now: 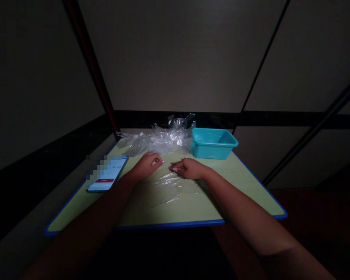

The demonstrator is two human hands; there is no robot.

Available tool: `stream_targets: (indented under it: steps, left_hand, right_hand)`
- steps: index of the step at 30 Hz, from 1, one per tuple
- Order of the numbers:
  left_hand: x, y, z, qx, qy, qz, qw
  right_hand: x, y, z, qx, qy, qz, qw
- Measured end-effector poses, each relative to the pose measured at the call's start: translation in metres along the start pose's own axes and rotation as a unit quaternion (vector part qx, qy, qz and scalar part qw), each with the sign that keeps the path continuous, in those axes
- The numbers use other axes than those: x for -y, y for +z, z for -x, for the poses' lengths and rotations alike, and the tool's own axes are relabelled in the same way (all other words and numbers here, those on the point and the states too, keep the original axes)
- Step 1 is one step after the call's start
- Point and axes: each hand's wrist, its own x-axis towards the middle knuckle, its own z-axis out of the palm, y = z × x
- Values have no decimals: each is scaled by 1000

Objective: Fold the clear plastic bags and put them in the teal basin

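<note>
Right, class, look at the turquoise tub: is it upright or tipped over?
Upright: the tub has its open rim facing up and its base on the table.

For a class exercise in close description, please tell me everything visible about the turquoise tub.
The turquoise tub, apparently plastic, is roughly rectangular and open-topped, with a projecting rim. It stands upright on the table's far right. Crumpled clear plastic lies at its left; contact is unclear. Its inner floor is hidden.

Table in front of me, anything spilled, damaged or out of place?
The clear plastic is piled crumpled and untidy along the table's far side, beside the upright teal bin. I see no spill or damage, though the light is dim.
</note>
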Motion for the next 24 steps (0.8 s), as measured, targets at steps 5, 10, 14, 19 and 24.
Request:
stream_targets:
  steps: [5, 10, 14, 19, 24]
  left_hand:
    - [-6, 0, 4, 79, 29, -36, 996]
    - [-6, 3, 9, 218, -50, -101, 969]
    - [-3, 3, 10, 271, -73, -115, 953]
    - [-9, -1, 8, 217, -17, -20, 976]
    - [-20, -5, 8, 124, -16, 175, 977]
  right_hand:
    - [-4, 2, -1, 32, 5, 53, 998]
    - [-1, 2, 0, 102, 35, 93, 990]
    - [5, 2, 0, 129, 67, 118, 982]
    - [11, -2, 1, 122, 113, 145, 975]
    - [8, -8, 3, 84, 137, 146, 976]
